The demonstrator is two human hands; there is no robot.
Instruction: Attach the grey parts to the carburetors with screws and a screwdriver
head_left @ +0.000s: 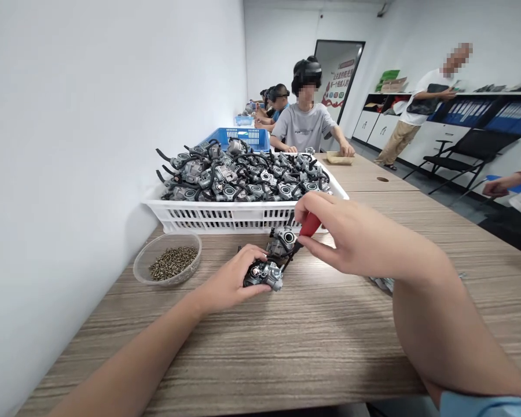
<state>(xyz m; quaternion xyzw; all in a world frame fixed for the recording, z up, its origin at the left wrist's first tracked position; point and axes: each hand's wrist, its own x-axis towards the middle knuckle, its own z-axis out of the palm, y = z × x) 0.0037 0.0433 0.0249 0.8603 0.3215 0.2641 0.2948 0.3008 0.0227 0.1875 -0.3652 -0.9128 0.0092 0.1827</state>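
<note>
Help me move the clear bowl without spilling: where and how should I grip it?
Probably pinch the clear bowl by its rim, coming from the near side: that edge is unobstructed, while the wall is close on the left and the white basket stands behind. Keep it level, since its top is open and the small metal pieces lie loose.

The bench [252, 359] has a brown, streaky wood-grain top, its left side running along a wall [69, 145]. A seam [384, 191] crosses it, with a round hole [382, 179] just beyond. On it stand a white basket [226, 215], a blue basket [255, 139] behind that, and a clear tub [143, 264] near the wall. A metal part [280, 246] sits just in front of the white basket. Farther back lies a brown packet [340, 160]. Toward the right, some half-hidden grey pieces [385, 284] appear to be metal.
</note>
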